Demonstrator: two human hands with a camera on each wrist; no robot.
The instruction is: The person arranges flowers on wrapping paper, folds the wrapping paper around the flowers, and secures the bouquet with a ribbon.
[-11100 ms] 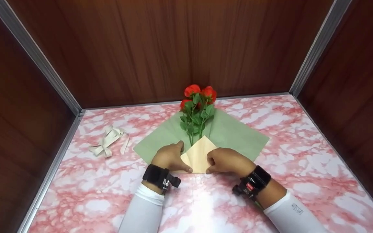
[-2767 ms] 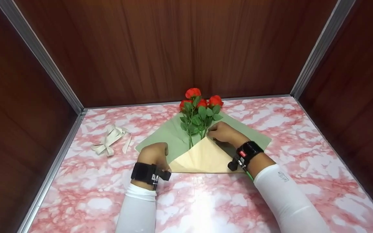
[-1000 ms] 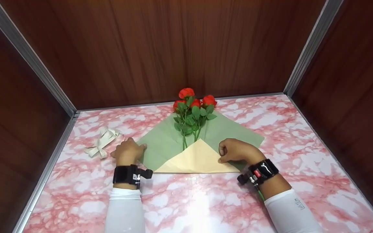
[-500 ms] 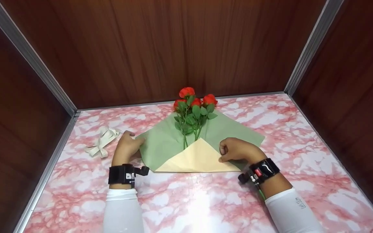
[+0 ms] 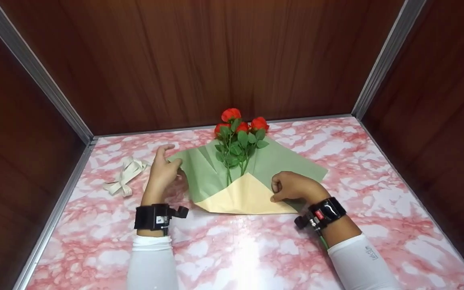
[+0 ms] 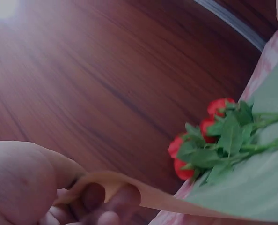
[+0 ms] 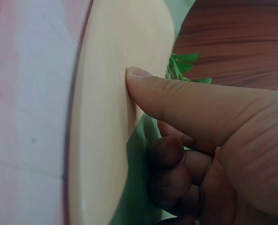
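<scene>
A sheet of wrapping paper (image 5: pixel 296 161), green inside and cream on its back, lies with its near corner folded up as a cream flap (image 5: pixel 236 199). Several red roses (image 5: pixel 230 114) with green leaves rest on it, their lower stems hidden under the flap. My left hand (image 5: pixel 162 173) pinches the paper's left corner between thumb and fingers and holds it raised off the table; the left wrist view shows the edge bending up into the fingers. My right hand (image 5: pixel 298 187) has its thumb (image 7: pixel 150 91) on the flap's right edge, fingers curled against the green side.
A cream ribbon (image 5: pixel 125 177) lies loosely looped on the pink marbled table (image 5: pixel 107 245), left of my left hand. Brown wood-look panels (image 5: pixel 199 60) with grey metal edging stand behind and at both sides.
The near corner was folded up and its flap widened. In the last second my left hand took the left corner and lifted it, curving the paper's left side; the right hand stayed put.
</scene>
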